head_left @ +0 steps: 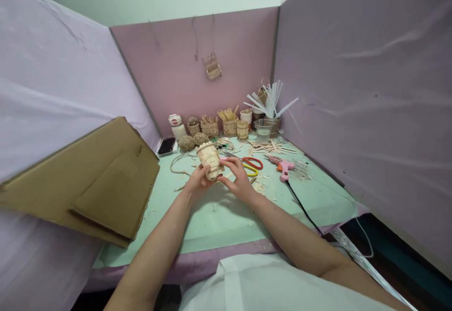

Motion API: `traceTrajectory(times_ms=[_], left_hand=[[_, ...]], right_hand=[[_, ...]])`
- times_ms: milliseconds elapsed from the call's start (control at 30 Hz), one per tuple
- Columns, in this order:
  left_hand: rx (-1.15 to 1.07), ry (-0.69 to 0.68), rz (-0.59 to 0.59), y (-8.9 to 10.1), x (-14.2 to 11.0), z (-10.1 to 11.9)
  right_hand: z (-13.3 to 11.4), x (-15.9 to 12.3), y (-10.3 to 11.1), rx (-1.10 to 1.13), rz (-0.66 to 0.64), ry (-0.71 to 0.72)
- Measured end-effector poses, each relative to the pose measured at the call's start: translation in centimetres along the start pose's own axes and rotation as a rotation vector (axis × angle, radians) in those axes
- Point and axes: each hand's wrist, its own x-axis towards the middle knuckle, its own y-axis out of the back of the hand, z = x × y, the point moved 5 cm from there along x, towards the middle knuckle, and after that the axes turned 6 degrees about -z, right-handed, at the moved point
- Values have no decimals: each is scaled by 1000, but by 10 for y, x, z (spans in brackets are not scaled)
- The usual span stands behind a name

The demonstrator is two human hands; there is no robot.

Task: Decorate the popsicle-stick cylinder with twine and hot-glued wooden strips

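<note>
Between my two hands a small cup made of pale wooden sticks (208, 154) is held tilted above the table, with a band of twine near its lower end. My left hand (198, 181) grips it from below and the left, fingers closed round it. On the other side my right hand (239, 179) pinches at the cup's lower right edge, thumb and fingertips touching it. Just behind the right hand lie scissors with red handles (253, 162) and another pair with yellow handles (251, 170). A loose strand of twine (176, 165) curls on the table to the left.
A pink glue gun (285, 167) with a black cord lies at right, near scattered sticks (271, 147). Along the back stand twine balls (186, 143), stick-filled baskets (230, 126), a white bottle (177, 126) and white glue sticks (271, 98). A cardboard sheet (102, 174) leans at left.
</note>
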Motion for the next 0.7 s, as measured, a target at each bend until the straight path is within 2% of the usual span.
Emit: traceTrajectory(times_ms=[300, 700], left_hand=[[87, -6, 9, 0, 3, -6], [186, -6, -13, -10, -1, -7]], right_hand=[[3, 1, 4, -50, 48, 48], [-2, 2, 4, -9, 57, 34]])
